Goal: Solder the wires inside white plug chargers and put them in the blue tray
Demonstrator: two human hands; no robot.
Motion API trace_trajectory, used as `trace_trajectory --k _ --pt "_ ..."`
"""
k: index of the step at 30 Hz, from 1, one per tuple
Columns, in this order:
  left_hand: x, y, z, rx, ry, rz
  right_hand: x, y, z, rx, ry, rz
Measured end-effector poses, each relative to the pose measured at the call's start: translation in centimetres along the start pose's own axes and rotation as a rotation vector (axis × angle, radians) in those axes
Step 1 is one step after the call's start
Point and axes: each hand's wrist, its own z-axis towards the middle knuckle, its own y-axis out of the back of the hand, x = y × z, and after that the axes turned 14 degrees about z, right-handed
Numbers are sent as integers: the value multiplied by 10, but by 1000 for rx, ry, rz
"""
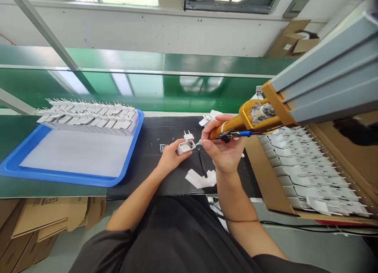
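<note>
My left hand grips a white plug charger with its casing open and small wired parts inside. The two metal prongs point away from me. Closed around the narrow front end of a gold and grey glue gun is my right hand. The gun's thin nozzle reaches the right edge of the charger casing; whether it touches is too small to tell. Black tweezers lie just below, their end on white paper pieces. More white parts sit behind my right hand.
On the left, a blue tray bears rows of white plug casings. A cardboard box full of similar casings stands on the right. The gun's thick grey body spans the upper right. Flattened cartons are stacked at lower left.
</note>
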Motion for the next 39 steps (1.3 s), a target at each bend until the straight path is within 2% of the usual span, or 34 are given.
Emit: trace_trajectory --k 7,23,29,34,39 --pt "-11 7 -6 -55 -27 -55 1 -6 0 23 17 -16" --pt "-11 9 -13 -80 -19 3 0 -7 -1 41 69 -48" --pt "-4 -3 -10 -57 62 -165 1 -15 -1 84 86 23" --pt "-7 -16 -4 -102 26 -256 1 -29 -1 95 84 30" --pt "-14 -18 -4 -110 -11 -251 1 -32 -2 95 77 63"
